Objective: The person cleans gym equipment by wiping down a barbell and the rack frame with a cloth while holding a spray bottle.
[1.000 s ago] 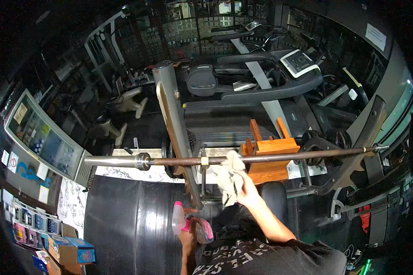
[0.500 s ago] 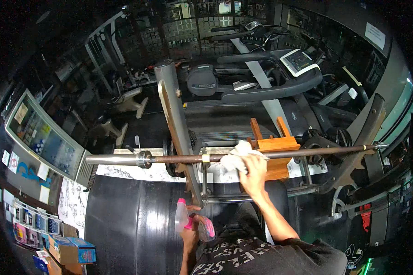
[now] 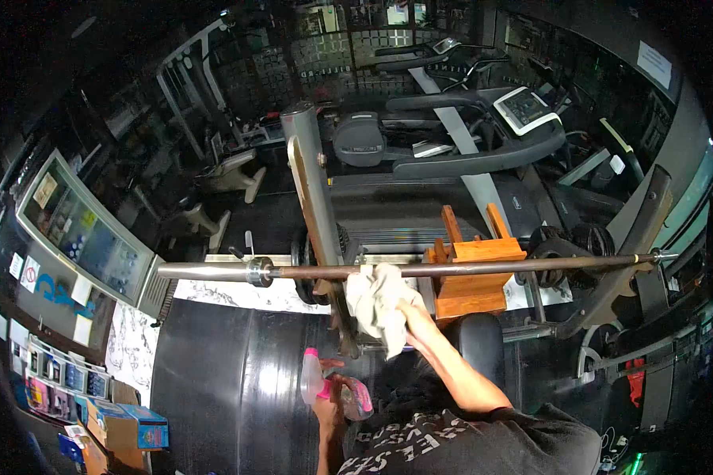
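One bar [image 3: 483,269], lying across the two uprights of a rack [image 3: 310,194]; one pale cloth [image 3: 375,305], bunched in the curled fingers of the right hand [image 3: 410,318], against the bar near the left upright. One pink-and-clear bottle [image 3: 310,380], gripped in the left hand [image 3: 329,404], nearer me than the bar.

Rack [image 3: 315,198] with two slanted uprights [image 3: 646,214], bearing a barbell [image 3: 483,269] laid crosswise and projecting beyond both.

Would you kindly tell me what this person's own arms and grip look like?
The left grip and right grip wear no gloves; the visible forearms are bare. The dark shirt bears pale block lettering; its right sleeve is short.
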Demonstrator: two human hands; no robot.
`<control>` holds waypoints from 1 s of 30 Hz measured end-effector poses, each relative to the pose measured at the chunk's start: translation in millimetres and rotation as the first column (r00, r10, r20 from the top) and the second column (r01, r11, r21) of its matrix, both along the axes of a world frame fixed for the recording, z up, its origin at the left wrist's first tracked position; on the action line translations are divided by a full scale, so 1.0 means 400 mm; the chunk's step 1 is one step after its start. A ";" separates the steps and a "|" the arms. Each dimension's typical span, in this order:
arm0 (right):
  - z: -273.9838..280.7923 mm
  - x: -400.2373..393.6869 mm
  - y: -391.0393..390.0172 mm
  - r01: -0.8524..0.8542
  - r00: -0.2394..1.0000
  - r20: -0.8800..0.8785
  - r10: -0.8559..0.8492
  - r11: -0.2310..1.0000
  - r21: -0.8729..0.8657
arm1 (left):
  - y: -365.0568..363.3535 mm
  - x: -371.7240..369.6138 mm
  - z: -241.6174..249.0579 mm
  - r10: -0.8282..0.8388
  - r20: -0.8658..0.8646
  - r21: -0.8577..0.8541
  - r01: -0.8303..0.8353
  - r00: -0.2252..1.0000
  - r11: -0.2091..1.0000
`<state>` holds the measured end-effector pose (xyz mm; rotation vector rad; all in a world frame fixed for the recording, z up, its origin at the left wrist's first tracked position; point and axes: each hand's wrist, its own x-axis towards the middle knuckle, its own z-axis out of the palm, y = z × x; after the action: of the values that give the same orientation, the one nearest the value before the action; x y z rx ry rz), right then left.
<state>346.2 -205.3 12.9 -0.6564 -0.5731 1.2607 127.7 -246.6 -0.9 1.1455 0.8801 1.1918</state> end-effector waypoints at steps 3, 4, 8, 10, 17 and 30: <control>-0.063 0.025 0.004 -0.187 0.905 -0.387 0.179 0.982 0.017 | 0.006 0.006 0.006 -0.015 0.049 0.054 0.013 0.999 0.998; -0.080 0.030 0.006 -0.314 0.784 -0.536 0.313 0.945 0.093 | 0.005 0.010 0.006 -0.021 0.068 0.065 0.016 0.997 0.998; -0.076 0.010 0.005 -0.386 0.716 -0.625 0.311 0.923 0.017 | 0.026 -0.028 -0.135 -0.080 0.027 0.091 0.077 0.996 0.993; -0.058 0.005 0.010 -0.418 0.614 -0.718 0.328 0.907 0.057 | 0.014 -0.014 -0.065 -0.077 0.048 0.089 0.072 0.996 0.993; -0.028 0.079 0.006 -0.423 0.692 -0.622 0.367 0.904 0.062 | -0.005 0.002 -0.015 -0.046 0.090 0.036 0.043 0.995 0.998; -0.013 0.184 -0.162 0.836 0.137 0.691 -0.710 0.457 0.304 | -0.011 0.033 -0.012 -0.073 0.097 0.014 0.072 0.993 0.997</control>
<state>419.7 -269.9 7.7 -1.4325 -0.6467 -0.0991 141.0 -251.2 -5.6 1.1089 0.7532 1.1835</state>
